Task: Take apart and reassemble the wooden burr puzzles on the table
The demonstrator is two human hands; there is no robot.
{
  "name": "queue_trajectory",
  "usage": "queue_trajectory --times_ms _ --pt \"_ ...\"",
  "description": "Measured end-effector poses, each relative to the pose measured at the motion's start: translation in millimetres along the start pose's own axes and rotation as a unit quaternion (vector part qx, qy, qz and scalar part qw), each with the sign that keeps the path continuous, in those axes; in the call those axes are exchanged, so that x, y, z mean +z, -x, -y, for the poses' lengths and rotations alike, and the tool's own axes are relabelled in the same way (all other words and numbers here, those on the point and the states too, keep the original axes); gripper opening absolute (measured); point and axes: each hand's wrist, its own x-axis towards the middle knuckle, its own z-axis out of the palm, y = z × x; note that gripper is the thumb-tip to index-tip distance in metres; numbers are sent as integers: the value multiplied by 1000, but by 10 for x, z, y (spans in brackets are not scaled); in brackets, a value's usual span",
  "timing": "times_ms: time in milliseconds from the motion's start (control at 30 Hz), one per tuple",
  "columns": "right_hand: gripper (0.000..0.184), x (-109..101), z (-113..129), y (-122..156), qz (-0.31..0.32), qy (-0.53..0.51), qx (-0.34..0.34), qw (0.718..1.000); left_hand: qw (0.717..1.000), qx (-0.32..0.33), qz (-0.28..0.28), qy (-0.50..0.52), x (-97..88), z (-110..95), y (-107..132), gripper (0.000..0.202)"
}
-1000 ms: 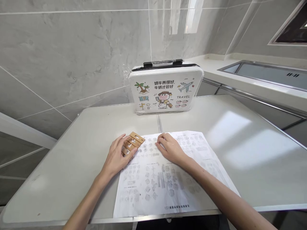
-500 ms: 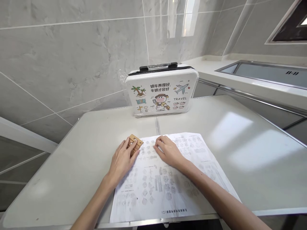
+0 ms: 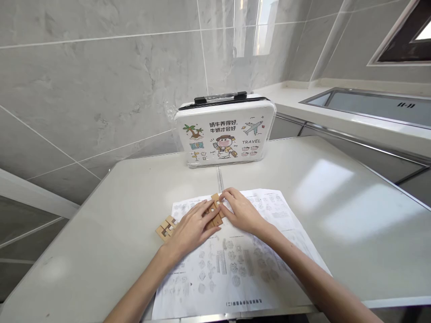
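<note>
Pale table with a paper sheet, a white case and a few wooden pieces on it
The table [image 3: 94, 242] has a smooth, glossy off-white top with a thin seam [image 3: 220, 178] running away from the sheet's far edge to the case, a metal strip along the near edge, and bright patches of reflected light [image 3: 325, 179] on its right side; a printed paper sheet [image 3: 229, 280], lightly creased and covered in small diagrams, lies flat at the near middle, reaching the near edge; a few light wooden pieces [image 3: 161, 230] lie together at the sheet's left margin; the plastic-wrapped white case [image 3: 225, 130], marked TRAVEL, stands upright at the far side
</note>
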Motion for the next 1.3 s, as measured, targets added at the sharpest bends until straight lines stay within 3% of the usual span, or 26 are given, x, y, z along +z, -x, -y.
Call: queue_trajectory --times_ms 200,367,467,600,833,1000,1300 --pt "19 -85 -162 75 5 -18 12 1000 998 32 -23 40 -11 -41 -20 81" --pt "51 -113 -282 154 48 -30 -16 998 999 6 -36 35 13 99 41 99" --pt "70 -184 -306 169 99 -38 -25 994 998 -9 -39 38 8 124 64 92" --pt "73 -250 -319 165 116 -44 -38 992 998 -22 -36 54 -33 114 79 87" --pt "68 -220 -347 168 68 -64 -22 995 996 -8 -55 65 -130 86 70 75" --pt "68 -200 -354 159 31 -82 -10 996 992 -55 -106 43 -82 75 33 40" --pt "68 -175 -307 160 17 -90 -27 995 988 -100 -118 2 -22 2 28 19"
